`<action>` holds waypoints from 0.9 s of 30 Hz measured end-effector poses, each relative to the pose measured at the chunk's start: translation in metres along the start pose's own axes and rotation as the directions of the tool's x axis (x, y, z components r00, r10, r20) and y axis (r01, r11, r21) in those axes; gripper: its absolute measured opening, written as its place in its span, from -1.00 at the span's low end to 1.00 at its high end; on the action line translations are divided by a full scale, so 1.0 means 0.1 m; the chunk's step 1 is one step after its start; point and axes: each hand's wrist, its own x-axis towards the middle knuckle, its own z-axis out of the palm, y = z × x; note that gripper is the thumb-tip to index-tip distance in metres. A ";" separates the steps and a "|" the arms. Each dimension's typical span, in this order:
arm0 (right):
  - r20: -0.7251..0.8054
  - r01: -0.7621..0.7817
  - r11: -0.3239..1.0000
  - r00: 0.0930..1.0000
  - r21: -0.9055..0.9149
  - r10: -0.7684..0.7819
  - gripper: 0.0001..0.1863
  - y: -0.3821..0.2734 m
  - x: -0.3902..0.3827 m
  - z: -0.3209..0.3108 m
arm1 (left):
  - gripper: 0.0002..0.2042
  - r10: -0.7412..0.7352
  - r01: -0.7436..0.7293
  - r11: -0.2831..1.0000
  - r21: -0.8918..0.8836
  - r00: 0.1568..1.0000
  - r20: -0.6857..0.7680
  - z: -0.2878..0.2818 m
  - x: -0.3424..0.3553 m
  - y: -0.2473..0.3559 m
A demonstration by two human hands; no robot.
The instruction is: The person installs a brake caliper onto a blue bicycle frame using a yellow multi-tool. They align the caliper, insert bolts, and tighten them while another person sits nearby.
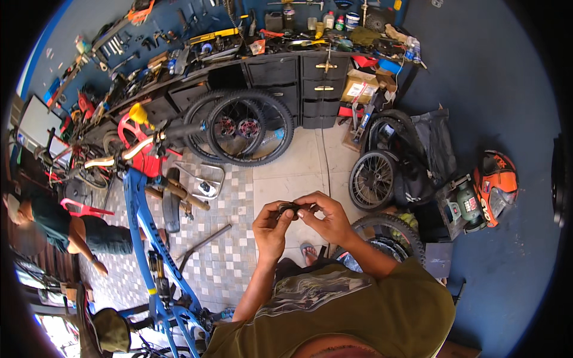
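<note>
In the middle of the head view, my left hand (271, 232) and my right hand (325, 221) meet over a small dark, roundish part (288, 210), with the fingers and thumbs of both closed on it. Its detail is too small and too covered by fingers to make out. A blue bicycle frame (137, 209) with a handlebar (122, 157) stands to my left. Below my hands, a sandalled foot (309, 252) shows on the floor.
Two wheels (274, 104) lean on black drawers beneath a tool-covered bench (227, 59). On my right are more wheels (370, 182), black bags (433, 146), a compressor (465, 203) and an orange helmet (495, 182). Another person (54, 224) is at the far left. A metal bar (203, 244) lies on tiles.
</note>
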 end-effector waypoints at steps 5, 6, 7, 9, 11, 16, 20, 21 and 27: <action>-0.097 -0.082 0.995 0.992 -0.065 0.075 -0.76 0.11 0.38 -0.06 | -0.82 -0.090 0.091 0.995 -0.029 0.995 0.039 0.00 0.58 -0.15; -0.093 -0.070 0.994 0.994 -0.087 0.062 -0.76 0.13 0.50 -0.09 | -0.82 -0.102 0.103 0.994 -0.023 0.994 0.036 0.00 0.68 -0.16; -0.087 -0.059 0.992 0.995 -0.108 0.049 -0.77 0.15 0.62 -0.11 | -0.82 -0.114 0.114 0.993 -0.016 0.993 0.030 -0.01 0.79 -0.18; -0.068 -0.044 0.992 0.997 -0.122 0.036 -0.76 0.27 0.85 -0.18 | -0.80 -0.126 0.127 0.991 -0.036 0.991 0.038 -0.03 1.02 -0.22; -0.046 -0.015 0.986 0.999 -0.167 0.007 -0.76 0.30 1.13 -0.25 | -0.79 -0.163 0.165 0.984 -0.064 0.986 0.034 -0.01 1.30 -0.22; -0.023 -0.096 0.987 0.995 -0.127 0.094 -0.75 0.47 1.82 -0.33 | -0.76 -0.233 0.232 0.969 -0.081 0.973 -0.006 -0.06 2.02 -0.27; 0.090 -0.104 0.988 0.989 -0.115 0.115 -0.70 0.74 2.47 -0.60 | -0.80 -0.247 0.243 0.969 -0.048 0.962 -0.114 0.00 2.61 -0.38; 0.125 -0.089 0.989 0.987 -0.115 0.104 -0.68 0.87 2.64 -0.71 | -0.83 -0.240 0.236 0.971 -0.044 0.960 -0.146 0.04 2.77 -0.46; 0.243 -0.038 0.951 0.963 -0.307 0.117 -0.53 1.23 3.74 -1.67 | -0.84 -0.318 0.285 0.947 -0.146 0.893 -0.317 0.64 3.98 -0.97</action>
